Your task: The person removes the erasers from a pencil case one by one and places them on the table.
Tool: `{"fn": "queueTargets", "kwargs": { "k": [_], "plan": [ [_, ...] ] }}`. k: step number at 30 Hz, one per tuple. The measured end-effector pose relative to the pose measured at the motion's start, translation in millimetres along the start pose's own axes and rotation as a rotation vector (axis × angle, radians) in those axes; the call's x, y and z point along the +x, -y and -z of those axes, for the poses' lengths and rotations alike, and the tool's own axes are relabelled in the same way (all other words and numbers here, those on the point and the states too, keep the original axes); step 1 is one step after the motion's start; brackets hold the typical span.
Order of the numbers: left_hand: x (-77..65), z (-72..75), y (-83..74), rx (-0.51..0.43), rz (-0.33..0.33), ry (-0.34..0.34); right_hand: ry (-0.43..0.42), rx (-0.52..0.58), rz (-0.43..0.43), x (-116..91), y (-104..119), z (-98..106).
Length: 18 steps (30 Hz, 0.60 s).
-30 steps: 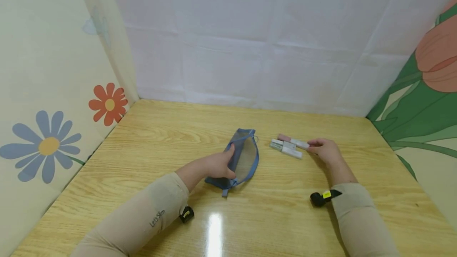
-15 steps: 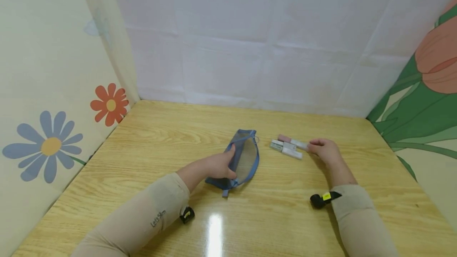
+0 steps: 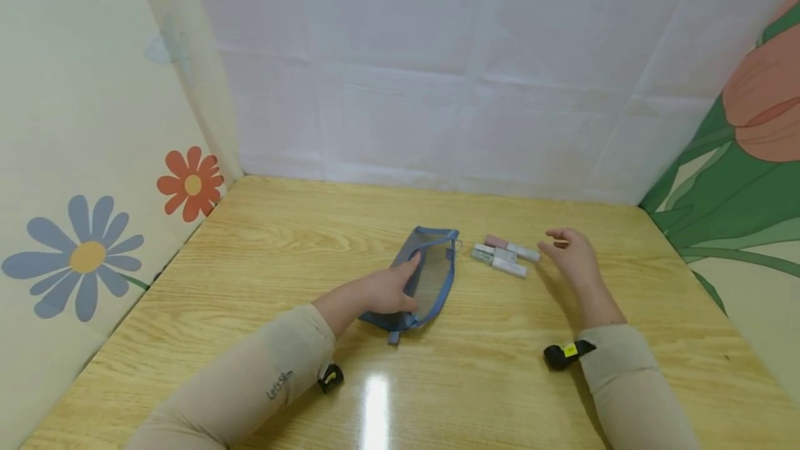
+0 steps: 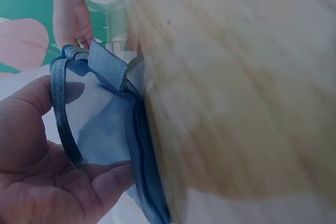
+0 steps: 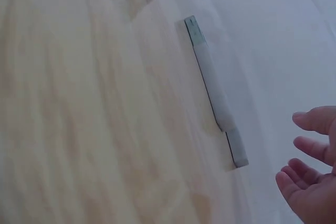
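A blue mesh zip pouch lies on the table with its mouth spread. My left hand grips it at the left rim; in the left wrist view, one digit of that left hand passes behind the blue edging and another reaches into the opening. To the right of the pouch, slim lip-gloss-like tubes lie close together: one with a pink end and pale ones with a greenish end. Just beyond their right ends hovers my right hand, fingers spread and holding nothing. The right wrist view shows that hand apart from a pale tube.
The wood-grain table runs back to a white cloth. Flower-printed panels stand at the left and right. Each sleeve carries a small black camera, such as the one at the right wrist.
My right fingers have let go of the pink-ended tube's right end and spread apart, lifting slightly away. The pouch's mouth has shifted a little to the right with my left hand.
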State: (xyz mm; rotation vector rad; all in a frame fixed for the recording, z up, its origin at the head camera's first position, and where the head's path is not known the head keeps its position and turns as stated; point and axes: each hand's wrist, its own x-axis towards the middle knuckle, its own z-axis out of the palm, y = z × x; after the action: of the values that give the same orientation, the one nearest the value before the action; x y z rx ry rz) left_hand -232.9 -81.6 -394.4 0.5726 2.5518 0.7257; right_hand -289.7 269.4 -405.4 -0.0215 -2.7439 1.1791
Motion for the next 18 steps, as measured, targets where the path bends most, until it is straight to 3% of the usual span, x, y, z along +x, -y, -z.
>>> {"fn": "queueTargets", "kwargs": {
  "k": [7,18],
  "plan": [
    [-0.6,0.4,-3.3,0.007,-0.08,-0.003,0.056,-0.005,0.028,0,11,-6],
    [2.6,-4.0,-6.4,0.04,-0.113,-0.055,0.136,-0.029,0.066,-3,26,-9]
  ]
}}
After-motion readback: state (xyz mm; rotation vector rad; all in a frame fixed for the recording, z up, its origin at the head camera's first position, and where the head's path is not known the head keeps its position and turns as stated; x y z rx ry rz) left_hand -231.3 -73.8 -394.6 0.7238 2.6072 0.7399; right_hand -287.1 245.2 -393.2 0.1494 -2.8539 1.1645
